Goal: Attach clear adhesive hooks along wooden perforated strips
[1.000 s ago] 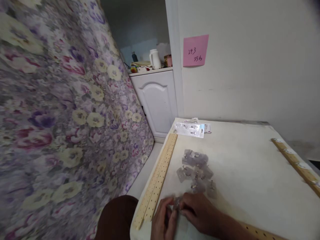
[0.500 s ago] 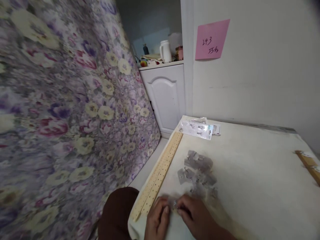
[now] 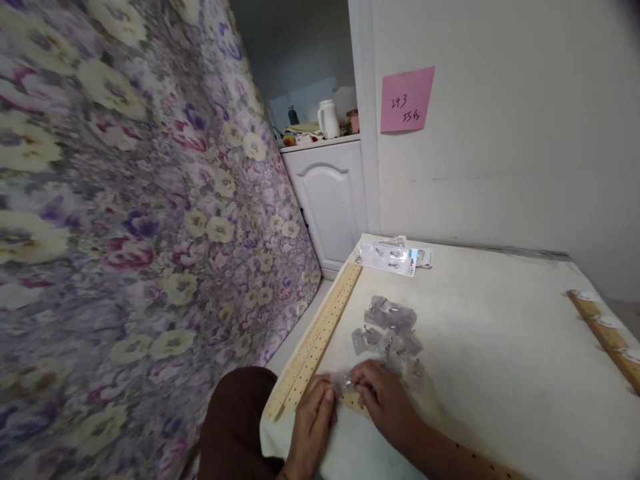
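At the table's near edge my left hand (image 3: pixel 313 417) and my right hand (image 3: pixel 387 400) meet, fingers pinched together on a small clear plastic hook piece (image 3: pixel 345 382). Under them lies the end of a perforated wooden strip (image 3: pixel 356 403). Just beyond my fingers sits a pile of several clear plastic hook pieces (image 3: pixel 390 330). A long perforated wooden strip (image 3: pixel 320 337) lies along the table's left edge, beside my left hand.
A white table (image 3: pixel 500 347) stands against a white wall with a pink sticky note (image 3: pixel 407 99). A clear packet (image 3: pixel 387 255) lies at the far edge, another wooden strip (image 3: pixel 607 337) at the right. A floral mattress (image 3: pixel 125 220) leans on the left, by a white cabinet (image 3: pixel 327 197).
The view has swung slightly. My hands have stayed together at the near edge, still working the same small clear piece; the wooden strip's end now shows beneath them.
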A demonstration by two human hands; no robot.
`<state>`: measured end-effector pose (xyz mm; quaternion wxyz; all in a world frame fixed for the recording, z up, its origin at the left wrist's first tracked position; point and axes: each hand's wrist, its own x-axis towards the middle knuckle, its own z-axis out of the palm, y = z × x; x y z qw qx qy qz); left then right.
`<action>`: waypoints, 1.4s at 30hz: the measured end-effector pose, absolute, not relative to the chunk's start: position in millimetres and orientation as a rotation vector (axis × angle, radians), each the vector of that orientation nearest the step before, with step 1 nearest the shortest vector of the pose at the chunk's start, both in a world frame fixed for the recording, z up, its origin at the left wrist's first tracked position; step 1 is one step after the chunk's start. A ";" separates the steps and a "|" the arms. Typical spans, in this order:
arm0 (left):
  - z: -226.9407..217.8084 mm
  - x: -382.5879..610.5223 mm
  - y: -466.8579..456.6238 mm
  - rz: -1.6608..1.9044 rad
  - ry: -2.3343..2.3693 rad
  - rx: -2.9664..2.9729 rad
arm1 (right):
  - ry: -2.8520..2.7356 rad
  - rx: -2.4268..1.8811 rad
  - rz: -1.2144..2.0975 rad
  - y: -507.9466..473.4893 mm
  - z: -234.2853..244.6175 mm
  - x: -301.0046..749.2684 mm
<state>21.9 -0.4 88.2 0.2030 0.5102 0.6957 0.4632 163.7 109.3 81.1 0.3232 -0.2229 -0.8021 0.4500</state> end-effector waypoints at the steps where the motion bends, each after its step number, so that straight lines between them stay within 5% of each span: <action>1: 88.5 22.0 -0.5 1.292 1.943 1.432 | -2.097 -0.609 1.210 109.2 80.1 163.1; 9: 93.4 26.3 -3.9 1.317 1.862 1.492 | -1.877 -0.737 1.528 114.5 73.0 159.2; 42: 96.5 28.4 13.9 1.287 1.792 1.439 | -1.861 -0.697 1.713 114.6 78.7 163.4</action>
